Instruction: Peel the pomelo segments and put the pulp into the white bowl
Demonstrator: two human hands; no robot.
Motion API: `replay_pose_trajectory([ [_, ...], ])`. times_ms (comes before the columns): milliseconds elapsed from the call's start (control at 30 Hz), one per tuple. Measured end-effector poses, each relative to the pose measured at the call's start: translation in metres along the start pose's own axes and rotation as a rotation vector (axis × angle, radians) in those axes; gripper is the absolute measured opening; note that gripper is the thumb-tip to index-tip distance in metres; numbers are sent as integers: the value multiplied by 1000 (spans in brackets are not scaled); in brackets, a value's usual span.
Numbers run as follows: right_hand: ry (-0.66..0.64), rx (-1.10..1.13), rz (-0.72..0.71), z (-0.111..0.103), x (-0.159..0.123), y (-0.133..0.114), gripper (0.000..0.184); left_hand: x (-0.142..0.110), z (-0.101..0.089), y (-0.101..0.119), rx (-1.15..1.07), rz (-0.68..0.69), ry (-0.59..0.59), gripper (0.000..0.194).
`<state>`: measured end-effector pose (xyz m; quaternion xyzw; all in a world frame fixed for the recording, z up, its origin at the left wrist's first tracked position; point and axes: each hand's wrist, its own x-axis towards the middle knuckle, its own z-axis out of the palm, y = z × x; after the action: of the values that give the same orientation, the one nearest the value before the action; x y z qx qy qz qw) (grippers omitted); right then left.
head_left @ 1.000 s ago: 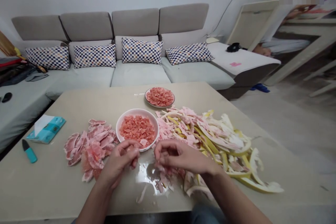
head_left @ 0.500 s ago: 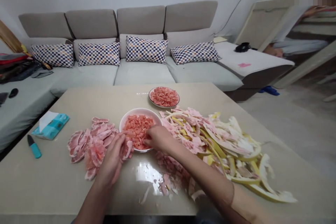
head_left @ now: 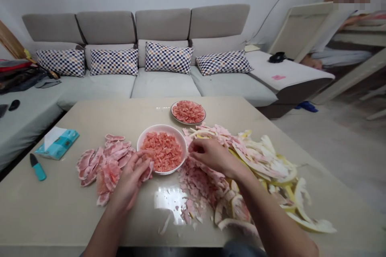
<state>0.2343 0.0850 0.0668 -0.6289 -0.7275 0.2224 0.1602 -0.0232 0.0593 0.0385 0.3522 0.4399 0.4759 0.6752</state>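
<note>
My left hand (head_left: 132, 176) is closed around a pink pomelo segment (head_left: 147, 171), whose pale membrane shows at the fingertips. It is just left of the near rim of a white bowl (head_left: 140, 138) that holds red pomelo flesh (head_left: 163, 150) in small pieces. To the bowl's right, my right hand (head_left: 211, 154) hovers by the heap of pink membrane scraps (head_left: 199, 180), fingers curled together; whatever is in them is hidden. Unpicked pomelo segments (head_left: 110, 172) lie in a pile left of my left hand.
A dark-rimmed plate (head_left: 188, 112) of pomelo flesh stands behind the bowl. Yellow-green rind (head_left: 289, 196) spreads over the table's right side. A tissue pack (head_left: 57, 143) and a teal-handled knife (head_left: 37, 167) lie at left. A person (head_left: 340, 28) sits far right.
My right hand reached into the bowl half a second ago and has since moved right to the scraps. My left hand stays beside the bowl with the segment.
</note>
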Motion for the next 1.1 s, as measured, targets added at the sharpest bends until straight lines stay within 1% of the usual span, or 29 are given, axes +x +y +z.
replay_pose_trajectory([
  [33,5,-78,50,-7,-7,5,15,-1,1,0,14,6,-21,39],
  [100,94,-226,111,-16,-18,7,15,-3,2,1,55,28,-77,36],
  [133,152,-236,122,-18,-22,4,14,-5,3,1,84,43,-105,36],
  [167,186,-188,89,-16,-25,-2,16,-6,4,2,114,63,-129,36],
  [200,189,-75,45,-13,-26,-10,19,-7,5,2,146,81,-150,37],
  [267,73,265,-78,-1,-24,-30,26,-8,7,2,212,117,-172,40],
  [333,-80,536,-208,15,-19,-49,31,-8,9,2,266,155,-171,40],
  [367,-110,616,-234,21,-17,-55,32,-8,9,1,285,176,-166,40],
  [433,-53,681,-260,31,-12,-61,29,-6,10,0,305,200,-164,40],
  [500,-15,726,-244,36,-8,-60,25,-5,9,-2,309,190,-178,39],
  [533,-34,762,-218,37,-7,-58,27,-5,9,-2,307,178,-183,39],
  [600,-129,864,-148,39,-5,-54,32,-3,8,-4,292,150,-182,38],
  [667,-209,984,-98,42,-4,-52,36,-2,7,-6,267,137,-157,35],
  [767,-260,1143,-59,49,-1,-51,39,1,7,-8,199,112,-132,33],
  [933,-312,1329,4,60,2,-53,43,1,7,-8,49,50,-181,28],
  [1033,-340,1376,16,59,1,-54,44,0,5,-8,31,38,-190,28],
  [1100,-338,1310,0,56,-1,-54,42,0,4,-8,66,51,-174,30],
])
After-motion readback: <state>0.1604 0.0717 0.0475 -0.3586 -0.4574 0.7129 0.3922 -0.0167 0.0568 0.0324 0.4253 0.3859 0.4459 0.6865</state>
